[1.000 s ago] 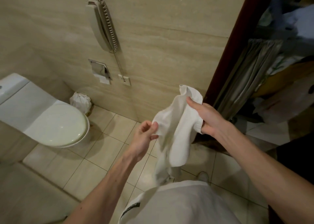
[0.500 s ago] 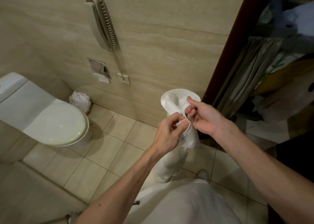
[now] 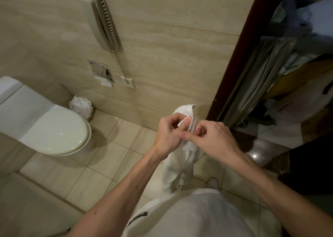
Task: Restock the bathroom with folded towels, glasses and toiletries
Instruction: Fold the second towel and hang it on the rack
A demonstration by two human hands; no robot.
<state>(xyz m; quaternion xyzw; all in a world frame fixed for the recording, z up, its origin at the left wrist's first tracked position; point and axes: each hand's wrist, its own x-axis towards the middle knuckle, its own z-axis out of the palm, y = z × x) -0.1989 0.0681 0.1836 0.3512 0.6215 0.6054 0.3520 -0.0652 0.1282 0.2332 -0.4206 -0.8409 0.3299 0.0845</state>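
A white towel point(image 3: 180, 166) hangs in front of me over the tiled floor, bunched at the top and drooping down to my waist. My left hand point(image 3: 167, 134) pinches its upper edge between thumb and fingers. Close beside it, almost touching, my right hand point(image 3: 210, 137) pinches the same top edge. A small fold of the towel sticks up behind both hands. The lower end of the towel is partly hidden by my white shirt.
A closed toilet point(image 3: 54, 130) stands at the left. A bin lined with a white bag point(image 3: 82, 106) sits by the wall. A wall phone point(image 3: 100, 20) and a recessed paper holder point(image 3: 101, 73) hang above. A dark door frame point(image 3: 234, 60) and a cluttered cart are at the right.
One second ago my hands held the towel spread apart. They have come together at its top edge and lowered slightly, so the towel now hangs bunched.
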